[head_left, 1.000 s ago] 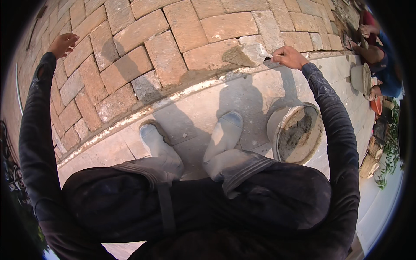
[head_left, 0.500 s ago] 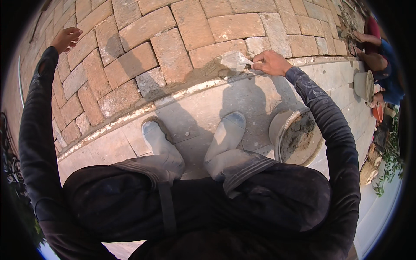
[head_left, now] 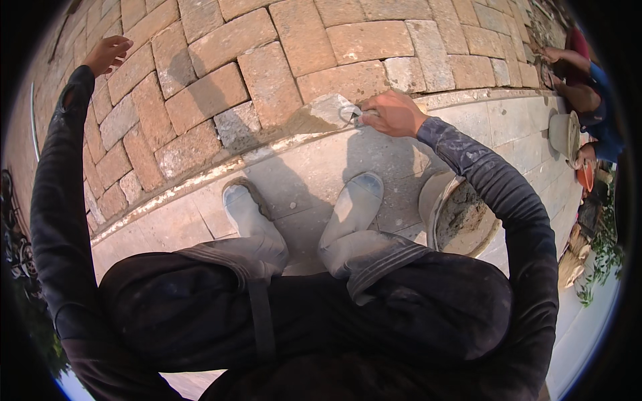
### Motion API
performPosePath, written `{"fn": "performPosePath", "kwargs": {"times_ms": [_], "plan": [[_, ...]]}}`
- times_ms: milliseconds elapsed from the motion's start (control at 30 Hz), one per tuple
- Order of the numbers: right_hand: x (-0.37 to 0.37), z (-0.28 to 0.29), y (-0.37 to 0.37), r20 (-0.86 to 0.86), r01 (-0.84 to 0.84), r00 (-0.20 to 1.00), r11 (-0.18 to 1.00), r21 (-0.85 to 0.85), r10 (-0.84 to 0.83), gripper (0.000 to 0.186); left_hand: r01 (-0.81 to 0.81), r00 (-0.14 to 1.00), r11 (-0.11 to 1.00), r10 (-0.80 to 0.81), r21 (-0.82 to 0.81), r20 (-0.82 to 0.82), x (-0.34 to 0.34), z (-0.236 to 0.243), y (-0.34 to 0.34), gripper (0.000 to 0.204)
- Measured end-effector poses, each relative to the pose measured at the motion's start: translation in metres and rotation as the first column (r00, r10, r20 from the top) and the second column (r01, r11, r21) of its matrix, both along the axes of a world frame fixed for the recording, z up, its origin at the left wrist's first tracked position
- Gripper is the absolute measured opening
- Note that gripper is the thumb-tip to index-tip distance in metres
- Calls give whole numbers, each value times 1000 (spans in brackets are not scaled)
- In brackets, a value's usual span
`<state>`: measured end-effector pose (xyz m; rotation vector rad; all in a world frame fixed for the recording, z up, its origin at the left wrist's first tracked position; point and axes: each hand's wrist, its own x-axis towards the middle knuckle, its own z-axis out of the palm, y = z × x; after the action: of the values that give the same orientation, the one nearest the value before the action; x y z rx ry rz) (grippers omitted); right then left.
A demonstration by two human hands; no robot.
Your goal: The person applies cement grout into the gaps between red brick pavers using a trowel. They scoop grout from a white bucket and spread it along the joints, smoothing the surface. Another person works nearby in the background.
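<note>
My right hand (head_left: 391, 112) grips a metal trowel (head_left: 332, 107), its blade lying over wet grey mortar (head_left: 302, 122) along the seam between orange-tan pavers (head_left: 287, 70) and a pale edging strip. My left hand (head_left: 107, 55) is raised at the upper left over the pavers, fingers apart and loosely bent, with nothing in it. Below the right forearm a round bucket (head_left: 436, 210) holds grey mortar, partly hidden by the sleeve. My pale, dusty boots (head_left: 351, 204) rest on light grey tiles (head_left: 207, 211) below the seam.
At the right another person (head_left: 595, 117) in blue and red crouches, hands by a second bucket (head_left: 562, 137) and an orange container (head_left: 586, 176). Green plants (head_left: 602, 260) and some debris lie beyond, along the right rim. A long pipe (head_left: 35, 117) runs at the far left.
My right hand and the trowel have moved left and slightly down along the seam, over the mortar patch. My left hand has shifted slightly up and to the right.
</note>
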<state>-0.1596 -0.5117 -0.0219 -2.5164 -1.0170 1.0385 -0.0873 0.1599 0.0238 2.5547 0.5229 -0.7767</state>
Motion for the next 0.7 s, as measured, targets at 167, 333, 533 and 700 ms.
{"fn": "performPosePath", "kwargs": {"times_ms": [167, 333, 533, 700], "plan": [[12, 13, -6, 7, 90, 996, 986, -137, -90, 41, -1, 1000, 998, 0, 60, 15, -7, 2, -4, 49], [23, 30, -18, 21, 144, 990, 986, -87, -143, 37, -34, 999, 995, 35, 94, -14, -16, 7, -3, 45], [-17, 29, -1, 106, -2, 994, 1000, 29, -2, 32, -3, 1000, 999, 3, 37, -11, -14, 8, 3, 52], [-61, 26, 10, 147, 37, 988, 999, 11, -38, 28, 16, 1000, 999, -16, 46, 9, -7, 9, -1, 54]]}}
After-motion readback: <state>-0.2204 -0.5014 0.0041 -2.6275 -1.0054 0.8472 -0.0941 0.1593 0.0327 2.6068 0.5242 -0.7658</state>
